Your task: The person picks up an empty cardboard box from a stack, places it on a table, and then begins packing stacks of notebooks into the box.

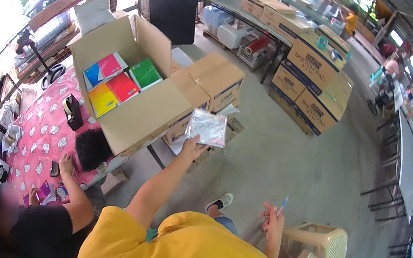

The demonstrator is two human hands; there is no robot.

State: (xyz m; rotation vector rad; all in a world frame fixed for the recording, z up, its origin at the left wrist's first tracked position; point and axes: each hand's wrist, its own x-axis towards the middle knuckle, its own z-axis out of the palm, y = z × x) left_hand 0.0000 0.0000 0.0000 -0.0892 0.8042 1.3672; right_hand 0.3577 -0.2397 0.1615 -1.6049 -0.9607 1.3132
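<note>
From far off, I see the left hand grip a flat, shiny plastic-wrapped pack; the right hand holds a thin blue pen

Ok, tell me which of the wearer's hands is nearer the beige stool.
Right. The right hand, holding a pen, is just left of the stool in the picture; the left hand, holding a plastic-wrapped pack, is farther off, up and to the left.
</note>
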